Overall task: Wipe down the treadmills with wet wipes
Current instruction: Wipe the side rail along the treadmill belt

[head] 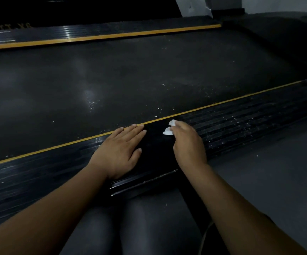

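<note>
Belt [130, 74]: dark, spans view 9 to 3 o'clock, pale smears toward 9

Near rail [250, 118]: black, ribbed, runs 8 to 3 o'clock below belt; yellow stripe [57, 145] along its belt-side edge. 3 o'clock stretch dusted w/ white grit, 8 o'clock stretch glossy

Floor [268, 172]: grey, 4 o'clock, outside near rail

Far rail [94, 33]: 11 o'clock, same yellow edging, glare on ribs

Legs [139, 227]: 6 o'clock, dark trousers, up against near rail's outer edge

L hand [119, 153]: just below centre, palm down, flat on near rail; fingers straight, nearly together, tips reaching stripe, thumb out to the side

R hand [187, 142]: at 3 o'clock of L hand, apart from it, over the rail; fingers curled, clamped on wipe

Wipe [169, 128]: white, bunched, two folds poking out at hand's 10 o'clock side, between the hands, just short of stripe; contact w/ rail can't tell

Specks [156, 116]: white bits on belt at wipe's 11 o'clock, more scattered toward 2
</note>
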Demonstrator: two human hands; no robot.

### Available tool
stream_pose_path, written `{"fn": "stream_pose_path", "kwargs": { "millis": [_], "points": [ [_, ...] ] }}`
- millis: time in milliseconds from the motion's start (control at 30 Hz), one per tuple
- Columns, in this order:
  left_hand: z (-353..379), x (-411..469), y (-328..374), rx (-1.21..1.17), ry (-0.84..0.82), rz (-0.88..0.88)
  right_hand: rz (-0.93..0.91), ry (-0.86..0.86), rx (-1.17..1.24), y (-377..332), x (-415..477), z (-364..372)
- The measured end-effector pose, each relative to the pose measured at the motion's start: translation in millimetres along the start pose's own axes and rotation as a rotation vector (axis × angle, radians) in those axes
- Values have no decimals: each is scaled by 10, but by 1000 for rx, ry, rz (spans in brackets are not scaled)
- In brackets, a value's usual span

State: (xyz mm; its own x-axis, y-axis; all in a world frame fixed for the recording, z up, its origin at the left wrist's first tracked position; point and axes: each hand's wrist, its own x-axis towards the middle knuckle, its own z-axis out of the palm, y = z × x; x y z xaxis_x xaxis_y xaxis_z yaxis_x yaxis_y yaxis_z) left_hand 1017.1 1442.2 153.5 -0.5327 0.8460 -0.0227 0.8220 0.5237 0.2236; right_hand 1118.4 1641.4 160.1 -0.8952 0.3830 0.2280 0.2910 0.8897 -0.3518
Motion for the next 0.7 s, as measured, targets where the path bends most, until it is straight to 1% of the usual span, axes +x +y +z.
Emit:
{"fn": "stream_pose_path", "kwargs": {
  "millis": [167, 200, 267, 333, 400, 433, 500, 533, 567, 633, 700],
  "points": [
    [5, 12, 6, -9, 11, 4, -27, -271, -102, -164, -321, -132],
    [2, 8, 8, -8, 9, 4, -25, -300, -129, -167, -395, -140],
    [-3, -1, 18, -8, 10, 5, -23, -294, -190, -80, -404, -137],
    [-3, 6, 26, -6, 13, 5, 38, -245, -232, 23, -248, -89],
    [4, 9, 19, 2, 12, 12, 82, -215, -208, -86, -198, -38],
    [5, 8, 17, 3, 15, 14, 48, -213, -181, -179, -285, -15],
    [0, 4, 21, -2, 13, 14, -88, -228, -133, -305, -613, 10],
    [0, 1, 25, -2, 8, 14, -142, -237, -130, -280, -742, -14],
    [-4, 1, 26, -1, 7, 16, -151, -248, -141, -195, -781, -46],
    [-6, 1, 28, 12, 10, 20, -61, -211, -151, -3, -652, -99],
    [-13, -9, 37, 26, 1, 21, 13, -175, -163, 10, -533, -82]
  ]
}}
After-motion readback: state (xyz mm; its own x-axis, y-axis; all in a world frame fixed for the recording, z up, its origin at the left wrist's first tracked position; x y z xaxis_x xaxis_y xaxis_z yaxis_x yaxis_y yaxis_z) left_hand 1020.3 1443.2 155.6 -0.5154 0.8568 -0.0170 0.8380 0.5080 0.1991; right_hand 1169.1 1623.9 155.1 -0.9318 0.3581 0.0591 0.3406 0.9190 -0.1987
